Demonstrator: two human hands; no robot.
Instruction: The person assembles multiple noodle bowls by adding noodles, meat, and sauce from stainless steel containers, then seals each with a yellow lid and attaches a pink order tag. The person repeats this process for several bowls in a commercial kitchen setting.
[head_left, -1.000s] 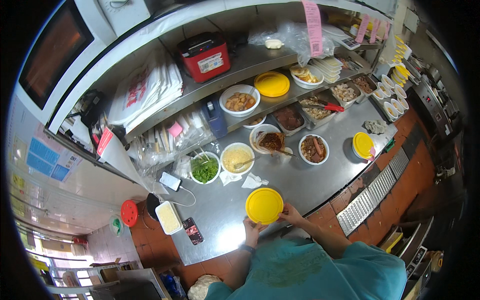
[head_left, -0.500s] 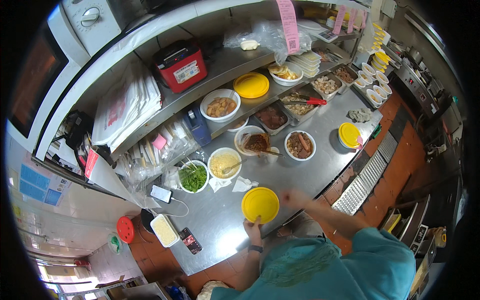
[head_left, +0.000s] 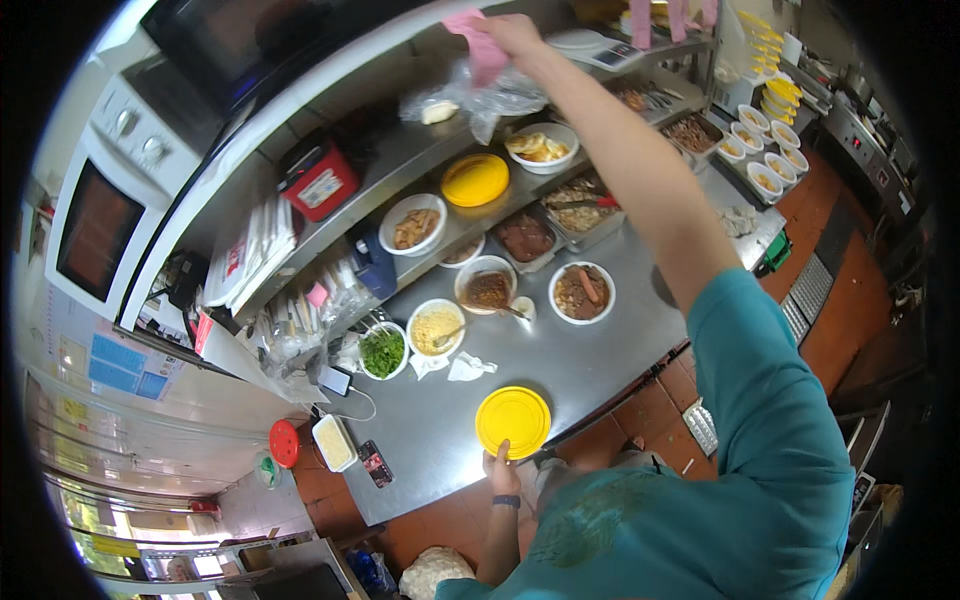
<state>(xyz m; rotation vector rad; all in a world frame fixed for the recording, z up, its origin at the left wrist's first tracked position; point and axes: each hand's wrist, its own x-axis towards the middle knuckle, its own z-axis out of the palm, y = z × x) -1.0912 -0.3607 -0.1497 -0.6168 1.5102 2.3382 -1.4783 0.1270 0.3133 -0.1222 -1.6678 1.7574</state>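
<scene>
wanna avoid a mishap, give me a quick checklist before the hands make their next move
1. Left hand has hold of the yellow lid: ok, gripped at its near edge.
2. Bowl seated under that lid: cannot tell, hidden from above.
3. Right hand has the pink slip: ok.
4. Slip free of the upper shelf: cannot tell.
5. Dark phone apart from the lid: ok.
6. Greens covered: not ok, uncovered.

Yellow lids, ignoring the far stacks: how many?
2: one lid in the left hand, one lid on the shelf. Others may be stacked beneath or hidden by the right arm.
</scene>
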